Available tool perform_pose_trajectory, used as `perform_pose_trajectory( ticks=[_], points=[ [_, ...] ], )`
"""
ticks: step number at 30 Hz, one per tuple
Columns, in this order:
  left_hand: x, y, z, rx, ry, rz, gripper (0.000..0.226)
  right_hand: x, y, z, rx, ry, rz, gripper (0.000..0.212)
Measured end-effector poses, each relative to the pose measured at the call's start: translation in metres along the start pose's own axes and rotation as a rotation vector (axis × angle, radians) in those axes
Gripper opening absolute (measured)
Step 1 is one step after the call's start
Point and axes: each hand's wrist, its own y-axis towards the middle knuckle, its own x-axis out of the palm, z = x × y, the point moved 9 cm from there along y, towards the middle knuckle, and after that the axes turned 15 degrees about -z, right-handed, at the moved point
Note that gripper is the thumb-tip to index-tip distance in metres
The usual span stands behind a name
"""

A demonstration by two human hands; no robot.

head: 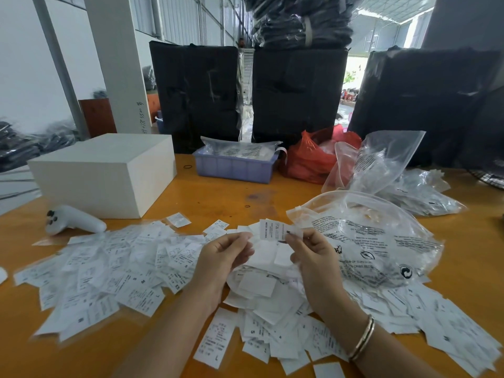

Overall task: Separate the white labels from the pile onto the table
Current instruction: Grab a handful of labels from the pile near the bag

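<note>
At the far left of the orange table point(223, 199) lies a white handheld controller point(73, 220), with a white box point(106, 174) just beyond it. Nearer, a wide spread of white labels point(109, 268) covers the left part of the tabletop, most of them printed side up. The left hand point(222, 257) is raised above the middle of the table, its fingers curled and pinching the edge of a white label point(246, 237) at the fingertips. Below and between the two hands sits the pile point(264, 290) — a heap of overlapping labels, many showing their blank side. The right hand point(313, 255), a bangle point(362, 338) on its wrist, pinches a small bunch of labels point(275, 230) between thumb and fingers, one reading "MADE IN CHINA". Far behind the hands stand a lilac plastic tray point(234, 167) holding bagged labels and a red plastic bag point(308, 159). Right of the hands lies a clear printed bag point(376, 241), resting on more scattered labels, and further clear bags point(409, 186) are heaped toward the far right — in front of large black wrapped bundles point(297, 91).
</note>
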Motion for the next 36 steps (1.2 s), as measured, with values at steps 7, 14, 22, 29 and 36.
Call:
perform_pose_trajectory(
  ticks=[7, 14, 22, 29, 36],
  points=[
    [0.000, 0.001, -0.001, 0.003, -0.026, 0.005, 0.013, 0.007, 0.003, 0.000, -0.012, -0.131, -0.092, 0.024],
    [-0.005, 0.001, -0.003, 0.009, -0.102, 0.019, 0.009, 0.007, 0.006, 0.003, 0.023, -0.320, -0.132, 0.011],
    [-0.003, 0.001, -0.002, 0.006, -0.091, -0.016, 0.002, 0.007, 0.005, 0.006, 0.049, -0.302, -0.160, 0.006],
    [-0.008, 0.002, -0.002, 0.025, -0.024, 0.025, 0.002, 0.009, 0.005, 0.007, 0.038, -0.184, -0.163, 0.006],
    [-0.007, 0.001, 0.000, 0.022, 0.101, 0.040, 0.013, 0.011, 0.003, 0.011, 0.061, -0.150, -0.134, 0.006]
  ],
)
